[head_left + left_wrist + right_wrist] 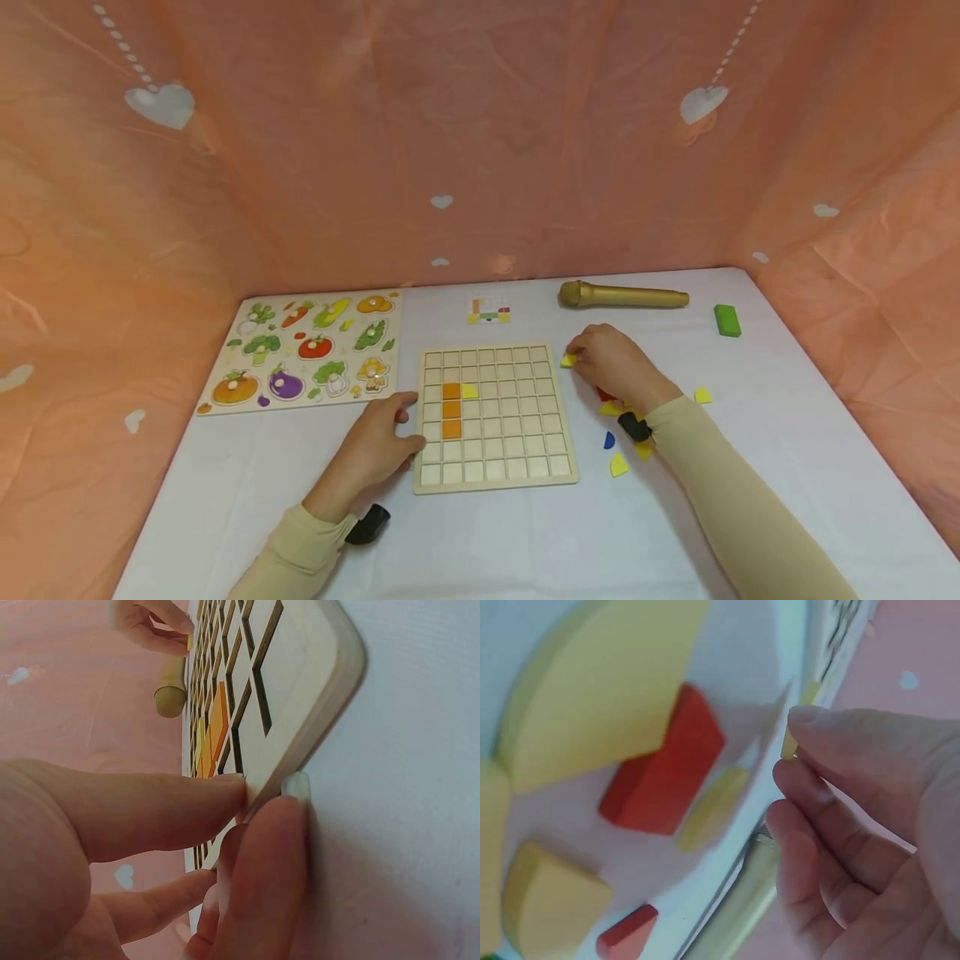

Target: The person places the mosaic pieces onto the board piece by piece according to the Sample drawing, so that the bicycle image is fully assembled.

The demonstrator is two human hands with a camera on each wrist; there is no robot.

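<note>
A wooden grid board [498, 490] lies on the table with three orange squares [452, 409] in a column and a yellow quarter-circle piece [469, 391] beside the top one. My left hand [378, 450] holds the board's left edge; in the left wrist view, one fingertip [234, 784] rests on the rim and another is against its side. Right of the board, my right hand [611, 360] pinches a second yellow quarter-circle piece [567, 361] between thumb and finger. Under that forearm lie loose yellow pieces [618, 465], a blue half-round piece [609, 440] and red pieces [664, 769], partly hidden.
A vegetable puzzle board [300, 354] lies at the left. Behind the grid sits a small pattern card [489, 309]. A gold microphone [630, 296] and a green block [727, 320] are at the back right. Another yellow piece [702, 395] lies right of my right wrist.
</note>
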